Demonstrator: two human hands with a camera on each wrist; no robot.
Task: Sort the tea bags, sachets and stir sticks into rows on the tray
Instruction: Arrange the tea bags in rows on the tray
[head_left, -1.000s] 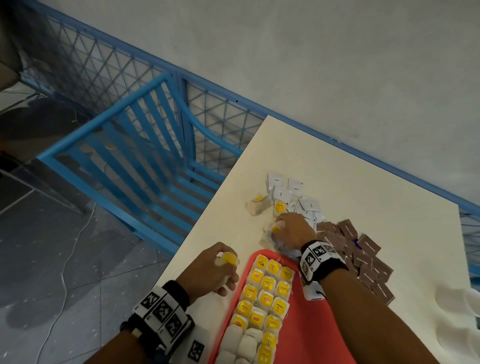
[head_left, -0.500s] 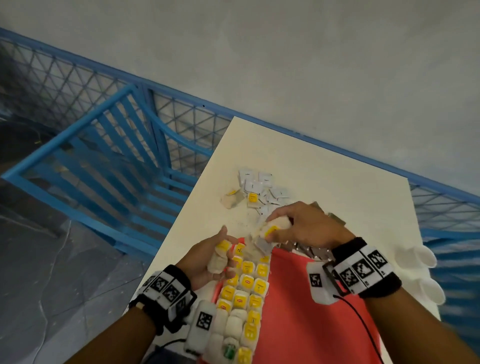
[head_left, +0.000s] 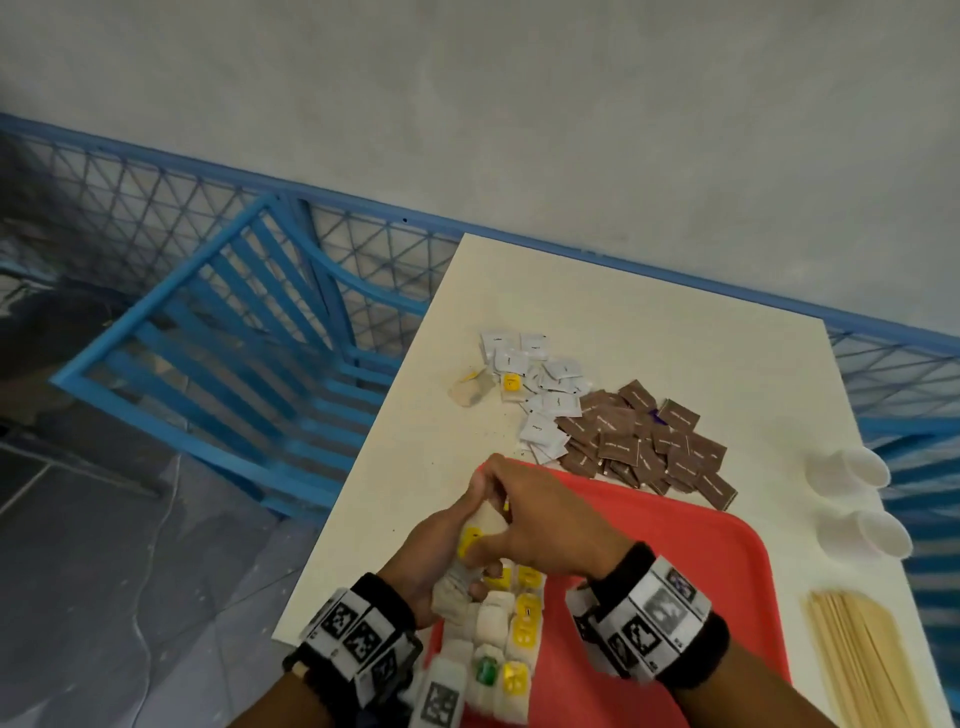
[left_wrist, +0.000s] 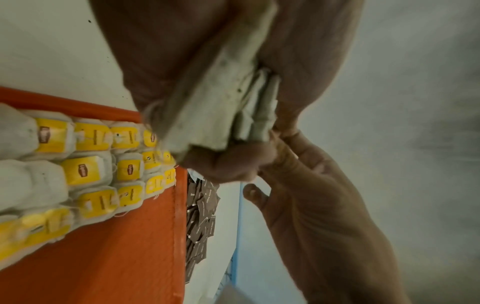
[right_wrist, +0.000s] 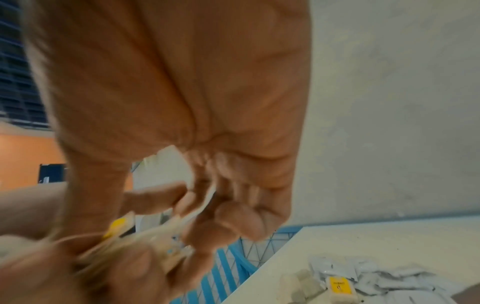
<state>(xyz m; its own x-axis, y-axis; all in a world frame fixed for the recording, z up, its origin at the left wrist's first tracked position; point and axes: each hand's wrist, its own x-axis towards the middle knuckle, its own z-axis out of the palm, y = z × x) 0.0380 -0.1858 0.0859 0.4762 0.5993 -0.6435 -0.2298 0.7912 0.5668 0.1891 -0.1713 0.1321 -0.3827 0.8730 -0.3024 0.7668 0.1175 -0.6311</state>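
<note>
A red tray (head_left: 675, 571) lies at the table's near edge, with rows of yellow-tagged tea bags (head_left: 511, 623) along its left side. Above the tray's far left corner my two hands meet. My left hand (head_left: 441, 540) grips a small stack of tea bags (left_wrist: 233, 98). My right hand (head_left: 540, 514) pinches the same stack (head_left: 475, 532) from the right; its fingertips (right_wrist: 197, 207) are blurred. On the table beyond lie white sachets (head_left: 540, 384), brown sachets (head_left: 644, 441) and two loose tea bags (head_left: 470, 389). Wooden stir sticks (head_left: 862, 660) lie to the right of the tray.
Two white cups (head_left: 852, 467) lie on their sides near the table's right edge. A blue slatted bench (head_left: 234, 364) and a blue mesh fence (head_left: 363, 244) stand left of and behind the table (head_left: 623, 312). A grey wall rises behind.
My right hand left the pile on the table with tea bags and came back to my left hand above the tray. My left hand has kept hold of its tea bag.
</note>
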